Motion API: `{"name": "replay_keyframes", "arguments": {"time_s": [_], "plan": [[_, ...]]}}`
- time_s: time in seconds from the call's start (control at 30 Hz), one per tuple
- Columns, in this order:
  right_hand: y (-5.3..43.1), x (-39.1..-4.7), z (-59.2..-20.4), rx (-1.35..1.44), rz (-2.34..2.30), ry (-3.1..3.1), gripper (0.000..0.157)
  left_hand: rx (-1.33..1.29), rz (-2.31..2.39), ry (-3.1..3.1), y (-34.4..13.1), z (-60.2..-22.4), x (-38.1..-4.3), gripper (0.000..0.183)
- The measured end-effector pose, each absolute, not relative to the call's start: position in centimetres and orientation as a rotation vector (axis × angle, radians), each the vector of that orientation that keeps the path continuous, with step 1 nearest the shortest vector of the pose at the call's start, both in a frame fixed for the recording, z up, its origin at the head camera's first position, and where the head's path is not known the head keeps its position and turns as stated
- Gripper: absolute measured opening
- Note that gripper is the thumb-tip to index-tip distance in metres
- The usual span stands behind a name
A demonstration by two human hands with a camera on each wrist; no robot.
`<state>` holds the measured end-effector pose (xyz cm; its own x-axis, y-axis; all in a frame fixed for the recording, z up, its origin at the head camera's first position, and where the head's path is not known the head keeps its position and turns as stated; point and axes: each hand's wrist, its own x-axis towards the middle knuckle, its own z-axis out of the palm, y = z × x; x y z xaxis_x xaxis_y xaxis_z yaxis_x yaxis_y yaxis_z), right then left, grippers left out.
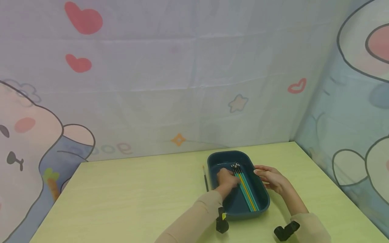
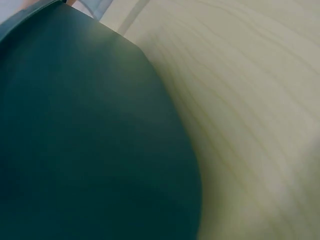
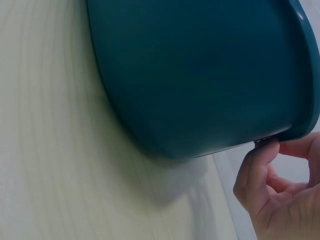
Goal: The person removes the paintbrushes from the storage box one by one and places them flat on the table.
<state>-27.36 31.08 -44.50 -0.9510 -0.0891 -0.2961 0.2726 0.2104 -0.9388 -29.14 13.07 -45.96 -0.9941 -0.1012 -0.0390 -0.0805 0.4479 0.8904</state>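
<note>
A dark teal rectangular tray (image 1: 243,212) with rounded corners stands on the table. Inside it, several slim teal and yellow sticks (image 1: 246,190) with dark upper ends lie side by side, like pencils or brushes. My left hand (image 1: 226,179) reaches down into the tray just left of these sticks, its fingers bent and its thumb side right at them. I cannot tell whether it grips anything. At the tray's right edge, my right hand (image 1: 271,179) pinches the rim, as the right wrist view also shows with its fingers (image 3: 257,170). The left wrist view holds mostly the tray's outer wall (image 2: 100,125).
A thin brush-like stick (image 1: 205,179) with a dark handle lies on the pale wooden table (image 1: 127,195) along the tray's left side. Printed cloth walls (image 1: 152,67) stand behind and at the right. Small black devices (image 1: 222,221) are worn at both wrists.
</note>
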Motion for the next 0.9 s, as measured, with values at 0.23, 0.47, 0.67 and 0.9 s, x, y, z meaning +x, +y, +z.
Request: {"name": "replay_keyframes", "arguments": {"time_s": [0.23, 0.47, 0.67, 0.9], "plan": [[31.14, -27.29, -44.54, 0.165, -1.801, 2.207, 0.063, 0.084, -1.57, -2.653, 13.21, -46.15, -29.11, 0.029], [31.09, -27.25, -44.51, 0.169, -1.801, 2.211, 0.063, 0.027, -1.536, -2.642, 13.3, -46.11, -28.94, 0.055], [31.07, -27.19, -44.53, 0.181, -1.808, 2.2, 0.062, 0.024, -1.504, -2.66, 13.38, -46.17, -28.95, 0.051], [31.04, -27.16, -44.48, 0.173, -1.812, 2.195, 0.062, 0.002, -1.464, -2.656, 13.44, -46.18, -28.86, 0.05]]}}
